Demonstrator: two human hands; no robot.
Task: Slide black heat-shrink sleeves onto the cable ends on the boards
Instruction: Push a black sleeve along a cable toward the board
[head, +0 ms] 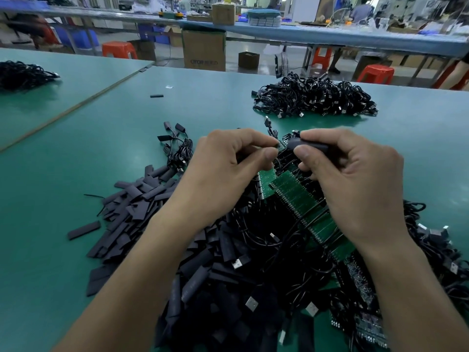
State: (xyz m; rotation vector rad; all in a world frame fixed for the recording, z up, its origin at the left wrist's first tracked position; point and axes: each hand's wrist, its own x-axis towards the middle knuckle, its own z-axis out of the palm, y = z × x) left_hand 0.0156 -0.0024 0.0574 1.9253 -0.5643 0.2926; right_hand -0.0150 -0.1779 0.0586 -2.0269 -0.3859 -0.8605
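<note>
My right hand (350, 179) pinches a black heat-shrink sleeve (308, 145) between thumb and fingers, its open end facing left. My left hand (225, 174) pinches a small green board end (281, 146) with its cable, right at the sleeve's mouth. Below the hands lies a row of green boards (299, 201) with black cables attached. A heap of loose black sleeves (142, 199) spreads at the left and toward me, mixed with cables and USB plugs (251, 304).
A pile of black USB cables (314, 99) sits at the back right of the green table (76, 148). Several sleeved cables (175, 141) lie left of my hands. Another cable heap (22, 74) is at the far left. A lone sleeve (156, 96) lies behind.
</note>
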